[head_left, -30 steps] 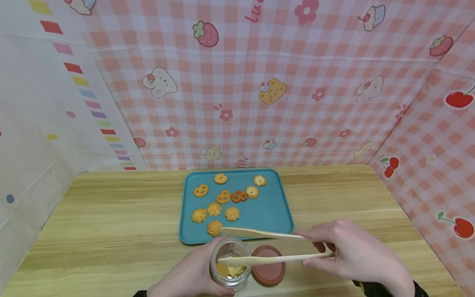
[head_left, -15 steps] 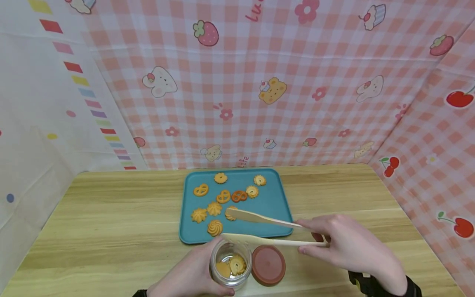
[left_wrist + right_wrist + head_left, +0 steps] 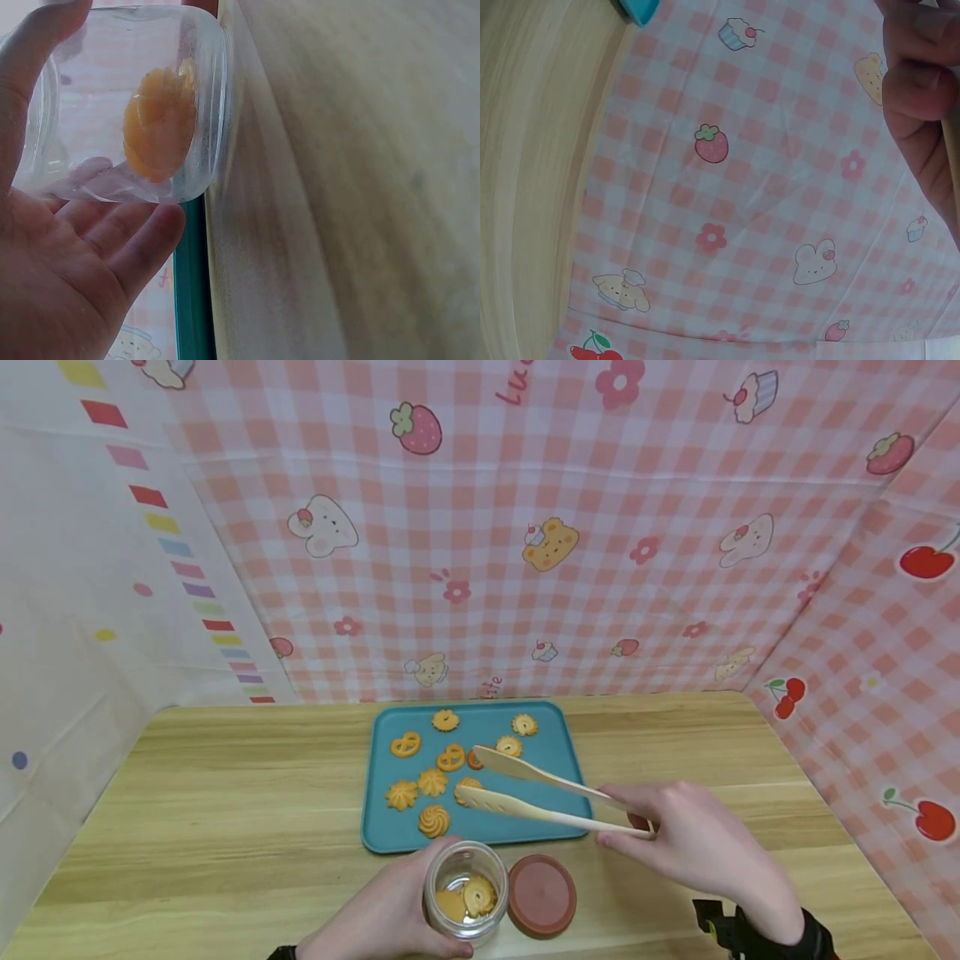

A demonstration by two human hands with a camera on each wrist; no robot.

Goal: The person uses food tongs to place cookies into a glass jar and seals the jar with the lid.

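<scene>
My left hand (image 3: pixel 393 902) grips a clear jar (image 3: pixel 86 120) from its left side, standing uncapped on the table. Inside lie a ring-shaped cookie (image 3: pixel 479 896) and a plain golden one (image 3: pixel 451 906). Pale wooden tongs (image 3: pixel 551 817) are pinched in my right hand (image 3: pixel 686 835), their arms spread with nothing between the tips. One tip overlaps a swirl cookie (image 3: pixel 470 783) in the head view, the other a reddish-brown pretzel (image 3: pixel 474 761) on the blue tray (image 3: pixel 553 739). In the right wrist view, only curled fingers and a sliver of the tongs show.
A brown round lid (image 3: pixel 542 896) lies right of the jar. Other cookies and pretzels are scattered on the tray, among them a swirl cookie (image 3: pixel 433 821) near its front edge. Checked cloth (image 3: pixel 480 568) hangs behind the wooden table (image 3: pixel 247 810).
From above the jar, the tongs have moved up and right over the tray. The ring-shaped cookie in the jar is now uncovered. My left hand and the jar have stayed put.
</scene>
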